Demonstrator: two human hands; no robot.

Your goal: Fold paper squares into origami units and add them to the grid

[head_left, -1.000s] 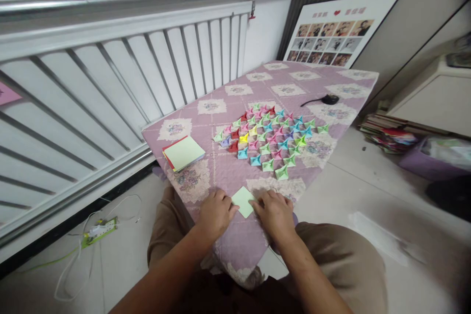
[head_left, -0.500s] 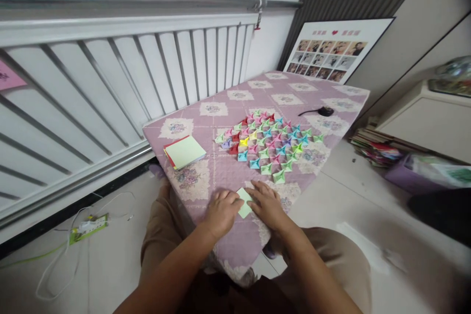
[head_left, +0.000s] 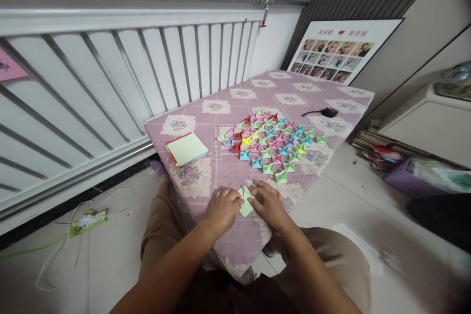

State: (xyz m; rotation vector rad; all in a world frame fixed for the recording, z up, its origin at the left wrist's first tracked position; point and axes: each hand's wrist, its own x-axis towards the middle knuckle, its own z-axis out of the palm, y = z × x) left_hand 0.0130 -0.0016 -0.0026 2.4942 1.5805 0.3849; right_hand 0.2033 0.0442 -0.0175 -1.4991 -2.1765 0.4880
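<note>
A small pale green folded paper (head_left: 246, 204) lies on the table near its front corner, with flaps at the top parting slightly. From the left, my left hand (head_left: 224, 210) grips its edge, thumb and fingers curled together. My right hand (head_left: 270, 204) pinches the opposite edge, its fingers bent over the paper. Beyond the hands stand several rows of small folded paper pieces (head_left: 270, 146) in green, pink, blue, red and yellow. To the left rests a stack of square paper sheets (head_left: 187, 149), pale green on top with red and yellow edges showing.
A purple flowered tablecloth (head_left: 235, 248) covers the table. A black object with a thin cord (head_left: 329, 112) lies at the far right. A white radiator (head_left: 165, 64) runs along the left, and a photo board (head_left: 342, 51) leans at the back. A power strip (head_left: 89, 222) sits on the floor.
The paper's upper flaps, flat before, now lift and part between my fingers. Both hands stay at its sides. The whole view has shifted slightly.
</note>
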